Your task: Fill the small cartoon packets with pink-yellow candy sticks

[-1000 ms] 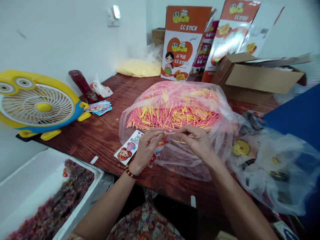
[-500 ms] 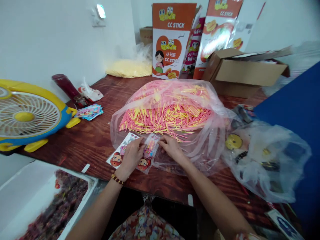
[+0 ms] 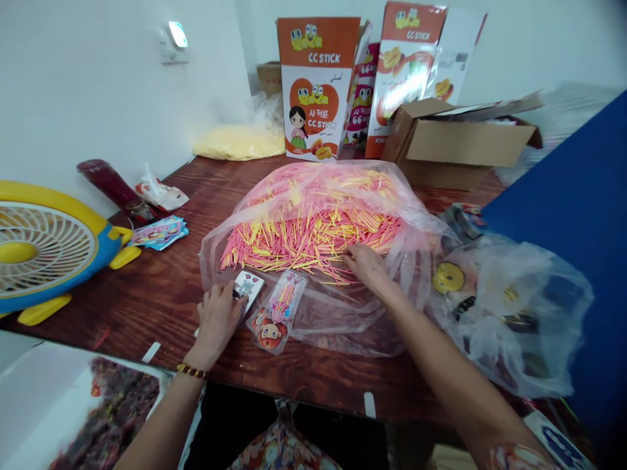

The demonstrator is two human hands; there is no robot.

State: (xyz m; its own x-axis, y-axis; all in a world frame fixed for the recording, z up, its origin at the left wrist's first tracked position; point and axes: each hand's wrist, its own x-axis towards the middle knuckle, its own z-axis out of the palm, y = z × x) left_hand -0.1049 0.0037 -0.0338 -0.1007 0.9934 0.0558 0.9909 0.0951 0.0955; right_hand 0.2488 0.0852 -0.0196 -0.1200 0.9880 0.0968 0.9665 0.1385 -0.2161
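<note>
My left hand (image 3: 218,318) lies over a stack of printed packets (image 3: 251,286), its fingers curled round the edge. Beside it, flat on the table, is a clear printed sachet (image 3: 281,307) with a red-haired cartoon face and several pink and yellow sticks inside. My right hand (image 3: 367,266) is at the front right of a big heap of thin pink and yellow sticks (image 3: 304,241). Its fingers are bent together with the tips at the sticks; whether any are pinched I cannot make out. A clear plastic bag (image 3: 353,326) lies around and under the heap.
A yellow and blue fan (image 3: 98,228) stands at the left, near some blue printed packets (image 3: 164,232). Cartons (image 3: 313,98) and an open cardboard box (image 3: 460,143) line the back. A translucent bag (image 3: 529,313) sits at the right. A white tub (image 3: 53,391) is below the front-left edge.
Both hands have left the filled sachet, which now lies on the table. My left hand has moved left onto the packet stack, my right hand up and right to the sticks. The view has shifted slightly.
</note>
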